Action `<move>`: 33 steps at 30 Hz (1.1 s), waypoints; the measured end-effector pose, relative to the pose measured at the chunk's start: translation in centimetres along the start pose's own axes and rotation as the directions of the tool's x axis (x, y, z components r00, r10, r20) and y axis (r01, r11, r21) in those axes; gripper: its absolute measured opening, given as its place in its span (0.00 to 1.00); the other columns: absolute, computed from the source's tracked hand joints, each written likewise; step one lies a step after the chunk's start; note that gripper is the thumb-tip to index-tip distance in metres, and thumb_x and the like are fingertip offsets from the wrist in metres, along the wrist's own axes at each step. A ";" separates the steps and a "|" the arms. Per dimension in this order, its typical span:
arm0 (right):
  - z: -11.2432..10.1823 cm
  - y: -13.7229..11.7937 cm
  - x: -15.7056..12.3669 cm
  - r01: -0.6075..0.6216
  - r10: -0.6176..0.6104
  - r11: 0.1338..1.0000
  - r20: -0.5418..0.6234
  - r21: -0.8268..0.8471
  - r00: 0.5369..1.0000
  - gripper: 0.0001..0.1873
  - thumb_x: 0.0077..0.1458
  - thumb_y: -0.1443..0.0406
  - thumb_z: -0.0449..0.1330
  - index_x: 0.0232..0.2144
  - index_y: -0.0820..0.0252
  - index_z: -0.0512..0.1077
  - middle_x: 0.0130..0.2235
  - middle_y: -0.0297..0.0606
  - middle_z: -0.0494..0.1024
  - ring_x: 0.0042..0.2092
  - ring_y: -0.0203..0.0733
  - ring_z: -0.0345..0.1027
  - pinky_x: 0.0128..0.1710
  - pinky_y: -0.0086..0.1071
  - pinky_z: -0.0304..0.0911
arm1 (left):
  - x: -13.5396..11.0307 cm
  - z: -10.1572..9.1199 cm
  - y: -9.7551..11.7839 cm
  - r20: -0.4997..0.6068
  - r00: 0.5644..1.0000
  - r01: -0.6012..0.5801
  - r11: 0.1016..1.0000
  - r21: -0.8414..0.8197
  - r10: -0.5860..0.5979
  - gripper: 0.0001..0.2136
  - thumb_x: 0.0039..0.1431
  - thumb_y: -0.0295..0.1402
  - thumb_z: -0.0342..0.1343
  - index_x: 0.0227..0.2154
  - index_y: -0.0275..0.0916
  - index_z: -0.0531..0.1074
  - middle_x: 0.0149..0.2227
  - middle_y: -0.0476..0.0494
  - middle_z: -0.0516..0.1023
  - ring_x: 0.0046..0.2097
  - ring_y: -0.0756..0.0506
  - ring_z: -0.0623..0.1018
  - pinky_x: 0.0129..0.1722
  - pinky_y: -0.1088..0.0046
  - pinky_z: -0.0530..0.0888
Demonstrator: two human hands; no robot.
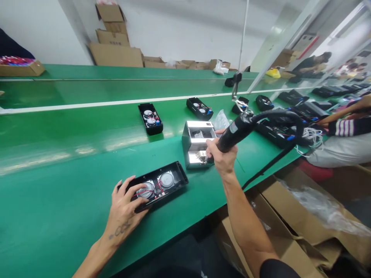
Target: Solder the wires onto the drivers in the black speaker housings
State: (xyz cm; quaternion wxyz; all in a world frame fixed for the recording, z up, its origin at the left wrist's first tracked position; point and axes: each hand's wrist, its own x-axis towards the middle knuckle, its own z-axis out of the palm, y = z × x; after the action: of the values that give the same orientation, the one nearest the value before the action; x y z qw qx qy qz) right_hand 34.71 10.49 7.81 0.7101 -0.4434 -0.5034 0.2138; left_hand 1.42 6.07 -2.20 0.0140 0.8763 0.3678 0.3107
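My left hand [127, 204] grips the near left end of a black speaker housing [181, 175], thumb and fingers over its edges. Two round silver speakers [166, 180] and red wires show inside it; my fingers partly cover the left speaker. In my right hand [224, 156] is a black electric screwdriver [236, 131], held tilted with its cable trailing right. Its lower end points down at the front of a silver screw feeder [189, 148], close to the feeder's outlet. Whether the bit touches a screw there cannot be made out.
More speaker housings lie farther back, one on the left [150, 119] and another behind the feeder [199, 108]. A clear plastic bag [220, 120] sits beside the feeder. At right are a co-worker's striped sleeve [344, 127] and white cables [313, 136]. Cardboard boxes [278, 208] stand below the bench edge.
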 end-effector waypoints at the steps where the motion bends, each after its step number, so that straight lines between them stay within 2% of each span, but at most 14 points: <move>1: 0.2 -0.6 -0.6 -0.032 0.031 0.999 0.027 0.031 0.999 0.18 0.56 0.66 0.68 0.46 0.54 0.68 0.19 0.19 0.68 0.18 0.31 0.60 0.21 0.30 0.59 | 0.0 0.0 0.1 0.000 1.000 0.008 1.000 -0.003 -0.008 0.02 0.59 0.31 0.65 0.32 0.45 0.80 0.51 0.40 0.81 0.66 0.26 0.68 0.62 0.31 0.64; 3: 1.0 -1.9 -2.2 -0.073 0.066 0.989 0.060 0.132 0.996 0.19 0.58 0.67 0.67 0.50 0.52 0.66 0.20 0.18 0.66 0.18 0.31 0.59 0.20 0.30 0.59 | 0.1 -0.1 0.4 0.005 1.000 0.028 1.000 -0.010 -0.027 0.02 0.59 0.31 0.65 0.32 0.45 0.80 0.51 0.41 0.81 0.66 0.27 0.68 0.63 0.31 0.63; 6: 2.8 -3.5 -5.0 -0.071 0.042 0.949 0.100 0.308 0.994 0.21 0.61 0.68 0.63 0.54 0.49 0.63 0.21 0.18 0.65 0.17 0.30 0.58 0.19 0.28 0.59 | 0.2 -0.2 0.8 0.015 0.998 0.055 0.998 -0.021 -0.055 0.02 0.59 0.30 0.66 0.32 0.45 0.80 0.51 0.42 0.81 0.67 0.28 0.67 0.64 0.31 0.62; 9: 4.6 -3.7 -7.2 -0.099 0.020 0.915 0.203 0.390 0.979 0.22 0.63 0.70 0.62 0.55 0.48 0.63 0.23 0.19 0.67 0.18 0.29 0.59 0.20 0.27 0.60 | 0.3 -0.3 1.0 0.017 0.997 0.079 0.996 -0.035 -0.079 0.02 0.58 0.31 0.66 0.31 0.45 0.80 0.51 0.42 0.81 0.67 0.28 0.67 0.64 0.31 0.62; 12: 5.8 -3.1 -8.2 -0.137 0.027 0.908 0.270 0.396 0.962 0.22 0.63 0.71 0.61 0.55 0.48 0.64 0.24 0.20 0.68 0.19 0.29 0.60 0.21 0.27 0.60 | 0.4 -0.3 1.0 0.011 0.997 0.083 0.995 -0.047 -0.082 0.02 0.58 0.31 0.67 0.31 0.45 0.80 0.51 0.41 0.81 0.66 0.27 0.68 0.63 0.30 0.62; 16: 6.4 -2.6 -8.4 -0.165 0.053 0.910 0.286 0.380 0.957 0.21 0.62 0.71 0.62 0.54 0.49 0.64 0.23 0.19 0.67 0.19 0.29 0.60 0.21 0.26 0.60 | 0.4 -0.2 1.0 0.010 0.997 0.081 0.995 -0.054 -0.081 0.03 0.57 0.30 0.68 0.31 0.45 0.80 0.51 0.41 0.81 0.66 0.27 0.68 0.63 0.30 0.62; 29: 6.9 -1.7 -9.1 -0.174 0.070 0.919 0.290 0.354 0.955 0.19 0.62 0.69 0.62 0.52 0.50 0.63 0.23 0.18 0.67 0.19 0.30 0.58 0.21 0.28 0.59 | 0.5 -0.2 1.1 0.002 0.996 0.093 0.994 -0.058 -0.093 0.03 0.56 0.29 0.67 0.31 0.45 0.79 0.51 0.42 0.81 0.66 0.27 0.68 0.63 0.30 0.62; 33: 6.5 -0.9 -9.8 -0.188 0.110 0.953 0.308 0.236 0.945 0.17 0.63 0.65 0.63 0.49 0.50 0.61 0.24 0.20 0.65 0.20 0.31 0.58 0.22 0.31 0.60 | 0.5 -0.2 1.1 0.000 0.996 0.092 0.994 -0.062 -0.092 0.03 0.57 0.30 0.67 0.31 0.45 0.79 0.50 0.43 0.82 0.66 0.27 0.68 0.63 0.32 0.62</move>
State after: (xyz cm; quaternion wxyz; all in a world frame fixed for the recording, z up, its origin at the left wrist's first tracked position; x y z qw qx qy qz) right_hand 24.77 5.35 4.10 0.6622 -0.3462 -0.5343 0.3951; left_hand 2.23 5.55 -1.50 0.0548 0.8571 0.3982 0.3222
